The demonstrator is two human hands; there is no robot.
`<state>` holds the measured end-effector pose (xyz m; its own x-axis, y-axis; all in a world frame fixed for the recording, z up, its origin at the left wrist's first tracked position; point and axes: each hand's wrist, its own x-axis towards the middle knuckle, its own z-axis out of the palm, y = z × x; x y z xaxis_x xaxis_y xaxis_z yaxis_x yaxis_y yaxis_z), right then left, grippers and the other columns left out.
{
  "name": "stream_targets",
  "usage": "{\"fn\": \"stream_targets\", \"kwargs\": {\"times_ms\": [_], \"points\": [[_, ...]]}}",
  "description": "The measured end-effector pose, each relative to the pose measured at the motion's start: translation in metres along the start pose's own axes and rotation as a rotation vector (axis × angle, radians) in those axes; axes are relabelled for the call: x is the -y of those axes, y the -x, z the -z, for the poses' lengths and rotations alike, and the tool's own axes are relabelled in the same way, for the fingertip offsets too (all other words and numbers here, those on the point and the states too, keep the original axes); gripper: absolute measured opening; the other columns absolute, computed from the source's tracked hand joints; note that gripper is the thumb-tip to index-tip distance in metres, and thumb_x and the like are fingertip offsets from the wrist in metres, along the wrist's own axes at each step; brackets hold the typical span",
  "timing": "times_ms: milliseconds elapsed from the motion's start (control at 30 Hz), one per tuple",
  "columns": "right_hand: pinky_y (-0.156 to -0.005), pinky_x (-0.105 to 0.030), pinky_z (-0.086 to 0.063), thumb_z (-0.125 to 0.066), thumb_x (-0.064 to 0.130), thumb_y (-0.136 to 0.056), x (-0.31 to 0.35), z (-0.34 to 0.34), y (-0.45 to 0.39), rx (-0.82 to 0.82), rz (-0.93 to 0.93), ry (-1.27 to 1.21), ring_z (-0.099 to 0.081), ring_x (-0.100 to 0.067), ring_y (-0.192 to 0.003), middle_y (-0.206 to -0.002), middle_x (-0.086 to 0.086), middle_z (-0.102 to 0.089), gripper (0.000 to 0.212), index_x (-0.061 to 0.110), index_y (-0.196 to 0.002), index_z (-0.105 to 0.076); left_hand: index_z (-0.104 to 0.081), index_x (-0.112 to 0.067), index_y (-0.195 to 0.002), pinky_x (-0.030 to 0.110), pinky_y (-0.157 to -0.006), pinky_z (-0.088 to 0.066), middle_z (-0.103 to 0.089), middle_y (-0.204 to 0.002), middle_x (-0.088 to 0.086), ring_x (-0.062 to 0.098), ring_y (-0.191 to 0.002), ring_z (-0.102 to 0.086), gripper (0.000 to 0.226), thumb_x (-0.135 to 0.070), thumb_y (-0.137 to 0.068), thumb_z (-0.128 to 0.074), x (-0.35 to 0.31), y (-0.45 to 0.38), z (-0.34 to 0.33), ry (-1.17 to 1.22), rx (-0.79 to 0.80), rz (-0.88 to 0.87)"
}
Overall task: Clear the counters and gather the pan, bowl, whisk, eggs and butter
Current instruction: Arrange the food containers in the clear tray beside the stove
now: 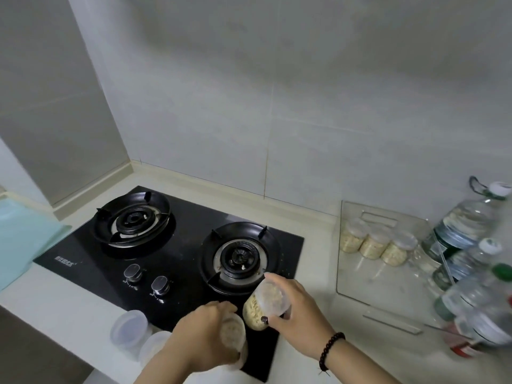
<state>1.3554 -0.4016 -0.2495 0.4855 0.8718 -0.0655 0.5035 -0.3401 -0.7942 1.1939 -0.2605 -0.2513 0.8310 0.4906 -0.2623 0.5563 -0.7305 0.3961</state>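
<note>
Counter (304, 273) jars: one (264, 306) in right hand (293, 309), another (232, 336) in left hand (205, 336).

Soft, even indoor light, slightly dim, no hard shadows.
I see wide-angle bending at the edges; water bottles (471, 261) at right smear with motion blur; faint glare on the black glass hob (177, 253); overall soft focus.

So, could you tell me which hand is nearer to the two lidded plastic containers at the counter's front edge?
The left hand: it holds a jar just right of the lidded containers. The right hand grips another jar farther right, over the stove's front edge.
</note>
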Motion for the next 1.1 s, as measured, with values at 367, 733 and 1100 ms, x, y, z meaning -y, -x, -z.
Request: {"fn": "stream_targets", "kwargs": {"times_ms": [367, 733, 1100], "points": [[-0.089, -0.025, -0.052, -0.068, 0.011, -0.080, -0.011, 0.096, 0.016, -0.315, 0.035, -0.088, -0.035, 0.018, -0.116, -0.129, 0.026, -0.040, 0.071, 0.056, -0.127, -0.038, -0.046, -0.040, -0.135, 0.026, -0.095, -0.049, -0.057, -0.124, -0.020, 0.002, -0.115, -0.055, 0.085, -0.055, -0.054, -0.071, -0.088, -0.050, 0.038, 0.239, -0.151, -0.161], [-0.094, -0.021, -0.049, -0.075, 0.003, -0.075, -0.062, 0.178, 0.020, -0.645, -0.014, -0.179, -0.044, -0.004, -0.125, -0.130, 0.021, -0.047, 0.074, 0.051, -0.125, -0.047, -0.055, -0.041, -0.126, 0.020, -0.090, -0.050, -0.061, -0.114, -0.023, -0.004, -0.107, -0.058, 0.078, -0.054, -0.052, -0.075, -0.171, -0.109, 0.048, 0.503, -0.246, -0.300], [-0.110, -0.041, -0.036, -0.074, 0.011, -0.076, -0.166, 0.208, -0.009, -0.669, -0.316, 0.100, -0.036, -0.018, -0.134, -0.143, 0.002, -0.043, 0.071, 0.030, -0.137, -0.042, -0.048, -0.045, -0.126, 0.018, -0.094, -0.047, -0.055, -0.121, -0.023, -0.002, -0.115, -0.052, 0.074, -0.052, -0.059, -0.077, -0.215, -0.191, -0.003, 0.526, -0.147, -0.328]]}}
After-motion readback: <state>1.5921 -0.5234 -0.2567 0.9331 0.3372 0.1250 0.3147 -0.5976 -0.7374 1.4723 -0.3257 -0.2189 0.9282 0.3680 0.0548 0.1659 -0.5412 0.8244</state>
